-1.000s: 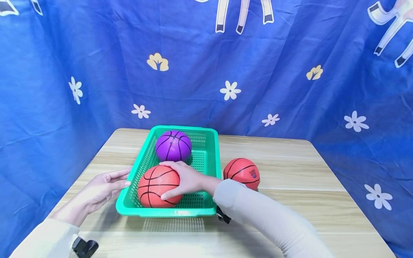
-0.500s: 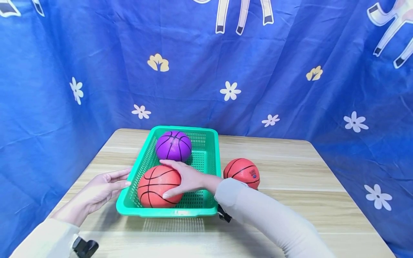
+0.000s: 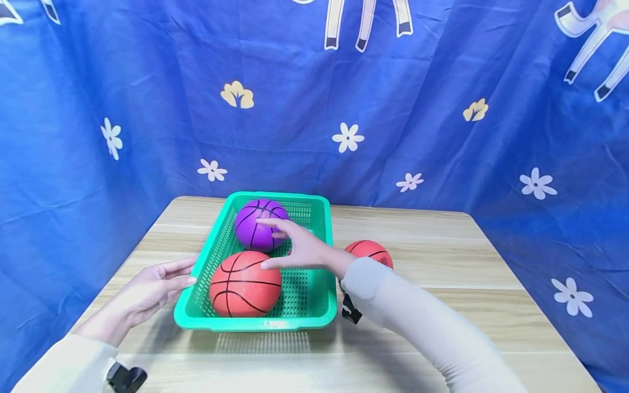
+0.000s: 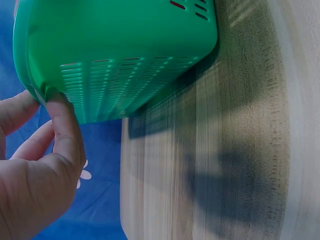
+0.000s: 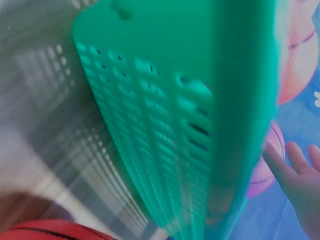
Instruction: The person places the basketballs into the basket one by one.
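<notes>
A green plastic basket (image 3: 255, 323) stands on the table, holding a purple basketball (image 3: 250, 226) toward the back and an orange-red basketball (image 3: 241, 289) at the front left. My left hand (image 3: 149, 289) pinches the basket's left rim between thumb and fingers, as the left wrist view shows at the rim (image 4: 36, 95). Over the basket hovers my right hand (image 3: 309, 248), its fingers spread and nothing in its grasp. Its fingertips overlap the purple ball in the head view; whether they touch it I cannot tell. The thumb lies near the orange-red ball's upper right side.
A second orange-red basketball (image 3: 371, 251) sits on the wooden table (image 3: 442, 305), just right of the basket and partly hidden by the right sleeve (image 3: 408, 316). A blue patterned curtain (image 3: 295, 109) hangs behind and at both sides of the table.
My right hand has let go of the front orange-red ball and moved up and slightly right. That ball stays in the basket. The left hand keeps its hold on the rim.
</notes>
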Motion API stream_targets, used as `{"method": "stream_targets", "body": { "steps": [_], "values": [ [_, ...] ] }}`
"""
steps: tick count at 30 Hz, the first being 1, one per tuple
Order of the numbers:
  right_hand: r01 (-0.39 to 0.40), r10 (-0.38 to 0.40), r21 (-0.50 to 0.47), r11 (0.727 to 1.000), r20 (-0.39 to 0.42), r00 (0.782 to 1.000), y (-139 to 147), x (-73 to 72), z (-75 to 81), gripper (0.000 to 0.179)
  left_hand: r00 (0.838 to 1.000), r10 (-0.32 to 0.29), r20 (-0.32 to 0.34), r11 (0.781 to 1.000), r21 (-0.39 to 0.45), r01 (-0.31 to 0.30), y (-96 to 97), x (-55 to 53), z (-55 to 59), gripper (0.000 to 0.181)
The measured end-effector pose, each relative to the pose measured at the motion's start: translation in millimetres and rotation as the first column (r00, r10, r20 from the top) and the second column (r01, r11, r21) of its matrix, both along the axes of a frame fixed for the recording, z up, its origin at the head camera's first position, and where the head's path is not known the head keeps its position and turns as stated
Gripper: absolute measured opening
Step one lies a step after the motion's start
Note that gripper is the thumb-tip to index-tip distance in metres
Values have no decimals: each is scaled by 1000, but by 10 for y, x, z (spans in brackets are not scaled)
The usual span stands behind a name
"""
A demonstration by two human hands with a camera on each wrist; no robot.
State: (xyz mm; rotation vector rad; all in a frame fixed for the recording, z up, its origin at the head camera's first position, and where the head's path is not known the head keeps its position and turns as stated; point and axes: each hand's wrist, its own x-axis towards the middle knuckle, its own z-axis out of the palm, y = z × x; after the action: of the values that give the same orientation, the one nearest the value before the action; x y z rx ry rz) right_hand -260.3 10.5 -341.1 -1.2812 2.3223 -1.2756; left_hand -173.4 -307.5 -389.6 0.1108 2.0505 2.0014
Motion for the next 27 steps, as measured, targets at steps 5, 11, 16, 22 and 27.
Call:
{"method": "stream_targets", "body": {
  "steps": [5, 11, 16, 22, 27],
  "values": [
    [39, -36, -91, 995, 34, 999, 108, -41, 52, 73, 1000, -6, 2, 1000, 14, 6, -6, 2, -1, 71],
    [82, -77, -205, 975, 34, 996, 254, -129, 62, 57, 1000, -8, 15, 999, 37, 8, -14, 8, 2, 73],
    [132, -143, -278, 951, -17, 990, 380, -183, 70, 47, 1000, -9, 10, 999, 47, 8, -13, 4, -1, 73],
    [219, -243, -273, 937, -58, 968, 559, -47, 228, 40, 1000, -8, 6, 998, 55, 8, -16, 3, -10, 73],
    [261, -288, -284, 922, -58, 956, 714, -9, 300, 37, 1000, -5, 5, 999, 52, 5, -19, 3, -10, 72]
  ]
}}
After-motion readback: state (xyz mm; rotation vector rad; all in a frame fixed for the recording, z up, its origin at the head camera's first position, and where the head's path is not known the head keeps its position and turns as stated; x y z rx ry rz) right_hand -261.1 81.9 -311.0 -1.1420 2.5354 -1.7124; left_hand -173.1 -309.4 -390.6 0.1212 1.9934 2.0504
